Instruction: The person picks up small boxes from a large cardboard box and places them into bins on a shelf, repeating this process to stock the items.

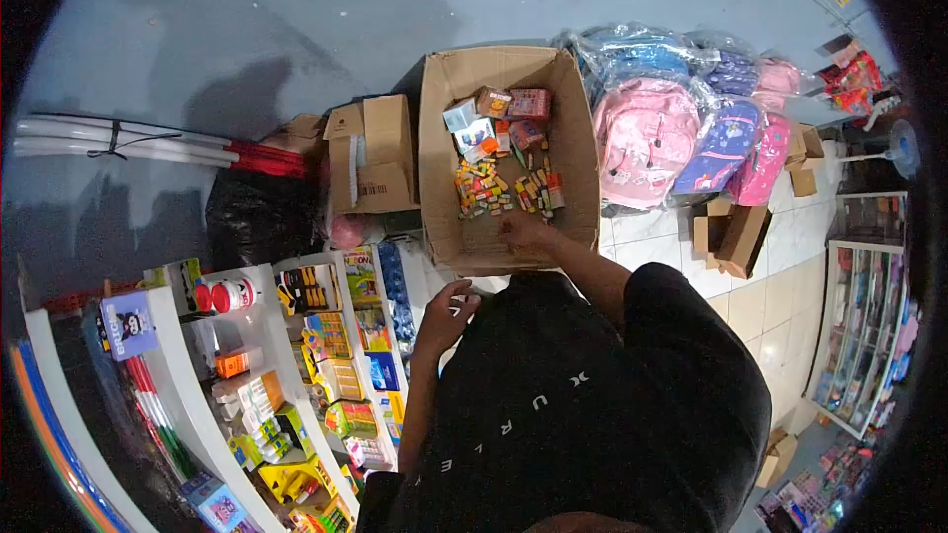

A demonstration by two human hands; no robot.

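A large open cardboard box [434, 148] stands in front of me. Inside it, small boxes [528, 104] lie toward the far side, and many small yellow, orange and green items [484, 188] are scattered nearer to me. My right hand [525, 235] reaches into the near part of the box, just below the small items; its fingers are curled, and what they hold, if anything, is too small to make out. Outside the box, by its near left corner, is my left hand [452, 308], with its fingers apart and nothing visible in them.
White shelves [222, 336] with packaged goods stand at the left. A smaller carton [380, 153] adjoins the big box. Plastic-wrapped backpacks [647, 138] are to the right, with an open carton [746, 237] on the tiled floor and a glass cabinet [859, 336] farther right.
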